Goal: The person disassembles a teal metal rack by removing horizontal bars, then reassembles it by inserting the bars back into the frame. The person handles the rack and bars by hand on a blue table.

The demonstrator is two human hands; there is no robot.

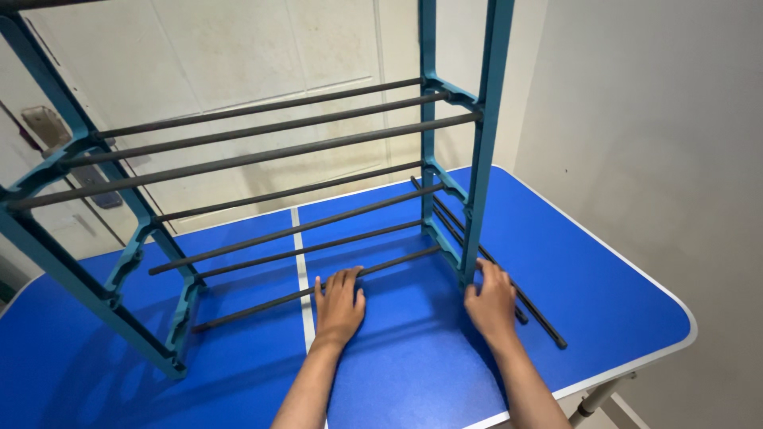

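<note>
A teal plastic rack frame with dark metal rods stands on a blue table. My left hand lies flat on the table, fingertips touching the lowest front rod. Beside the foot of the right teal post rests my right hand, its fingers touching loose dark rods that lie on the table to the right of the rack. Neither hand grips anything.
A cream door and wall stand behind the rack, and a grey wall runs along the right. The table's white-edged right corner is close to the loose rods. A white seam crosses the tabletop.
</note>
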